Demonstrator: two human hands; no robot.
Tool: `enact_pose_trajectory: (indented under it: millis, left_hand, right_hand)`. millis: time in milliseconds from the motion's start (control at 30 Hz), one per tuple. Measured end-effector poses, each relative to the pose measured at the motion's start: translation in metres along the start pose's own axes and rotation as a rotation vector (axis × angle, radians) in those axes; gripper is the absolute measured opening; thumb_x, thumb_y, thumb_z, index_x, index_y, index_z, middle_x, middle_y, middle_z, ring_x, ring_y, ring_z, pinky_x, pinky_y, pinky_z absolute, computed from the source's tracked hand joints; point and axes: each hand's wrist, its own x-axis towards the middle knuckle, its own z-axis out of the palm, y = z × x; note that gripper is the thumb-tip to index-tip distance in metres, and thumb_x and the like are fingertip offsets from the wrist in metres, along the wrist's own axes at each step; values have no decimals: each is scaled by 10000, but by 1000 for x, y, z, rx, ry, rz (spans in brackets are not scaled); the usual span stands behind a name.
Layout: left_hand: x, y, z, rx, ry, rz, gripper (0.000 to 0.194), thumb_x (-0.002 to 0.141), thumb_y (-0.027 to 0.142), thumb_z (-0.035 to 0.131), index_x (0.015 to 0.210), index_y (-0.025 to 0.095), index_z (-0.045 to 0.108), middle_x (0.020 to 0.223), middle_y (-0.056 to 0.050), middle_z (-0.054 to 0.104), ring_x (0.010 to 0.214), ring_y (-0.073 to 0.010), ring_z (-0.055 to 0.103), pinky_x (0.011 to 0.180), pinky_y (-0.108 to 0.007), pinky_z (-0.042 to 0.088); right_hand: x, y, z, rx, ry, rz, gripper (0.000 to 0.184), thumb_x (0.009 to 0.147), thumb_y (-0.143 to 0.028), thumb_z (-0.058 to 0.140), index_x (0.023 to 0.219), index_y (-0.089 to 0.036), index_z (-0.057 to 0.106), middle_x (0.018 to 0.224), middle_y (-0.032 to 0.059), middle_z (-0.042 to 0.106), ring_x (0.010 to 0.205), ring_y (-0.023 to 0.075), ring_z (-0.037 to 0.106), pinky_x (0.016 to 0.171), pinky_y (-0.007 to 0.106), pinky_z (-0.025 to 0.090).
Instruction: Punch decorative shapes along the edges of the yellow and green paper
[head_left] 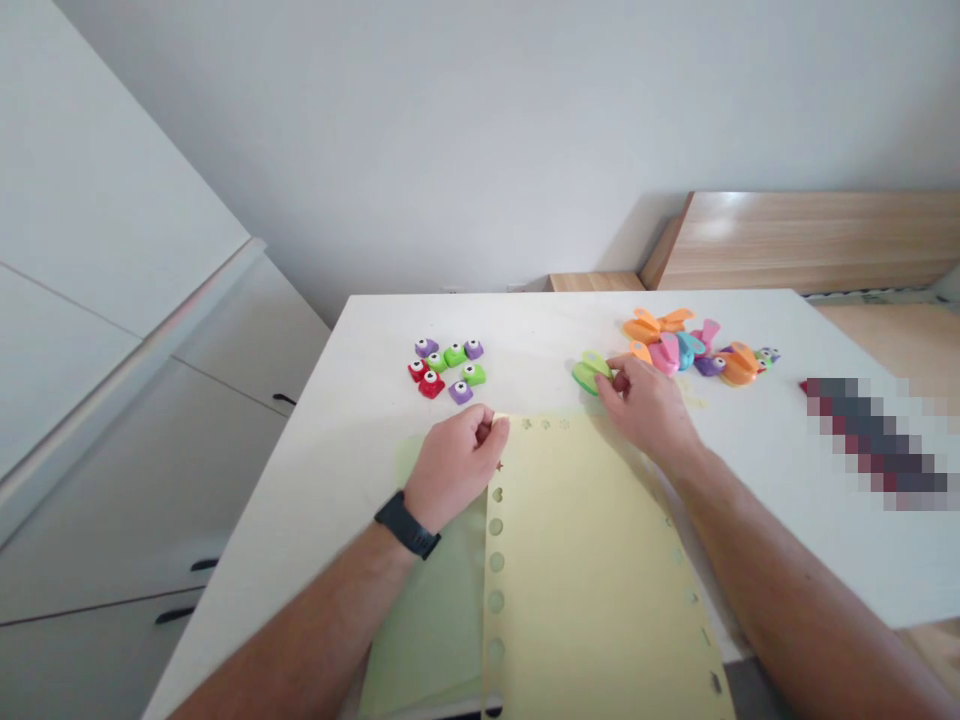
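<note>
A sheet of yellow paper [592, 570] has shapes cut along its left, right and top edges, including round holes, a heart and a star. My left hand [459, 455], a dark watch on its wrist, pinches the sheet's top left corner. At the sheet's far edge lies a light green craft punch [590, 372]. My right hand [645, 405] grips its right side between thumb and fingers. Whether the paper's edge sits inside the punch, I cannot tell. Pale green paper [427, 610] lies beneath the yellow sheet on the left.
Several small craft punches [448, 366] in red, green and purple stand left of centre on the white table [315, 480]. Larger orange, pink and blue punches [667, 352] cluster at the back right. A blurred-out dark object [874, 445] lies on the right.
</note>
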Motion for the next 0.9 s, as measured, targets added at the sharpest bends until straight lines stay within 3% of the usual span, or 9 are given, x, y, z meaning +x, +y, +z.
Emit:
enact_pose_trajectory:
  millis: [300,600,733,900]
  left_hand:
    - [1,3,-3,-55,-22,-48,332,959,479,463,747,235,536,619,45,648,598,-154,623,592,-281,377]
    - [2,0,-1,-43,-21,-35,333,961,492,460,760,237,535,615,50,648,606,-148,635,618,-280,397]
    - [2,0,-1,-30,-9,-28,342,956,496,455,744,237,525,605,46,644,611,-156,648,616,-281,400]
    - [1,0,-1,-29,2,-10,333,944,496,457,741,244,533,607,33,663,622,-177,664,623,-291,418]
  right_hand:
    - [-1,0,2,4,-27,68,304,867,-422,602,1085,-210,619,857,30,667,738,176,601,627,284,398]
    - [8,5,-7,-245,-6,254,291,938,-462,517,1102,-253,636,827,35,709,722,225,642,601,318,364]
    - [10,3,-11,-305,-10,270,307,943,-467,503,1081,-235,648,841,64,717,751,253,657,610,337,375]
    - [7,1,-14,-288,-15,163,422,958,-480,479,1289,-242,589,872,85,726,763,274,662,630,356,415]
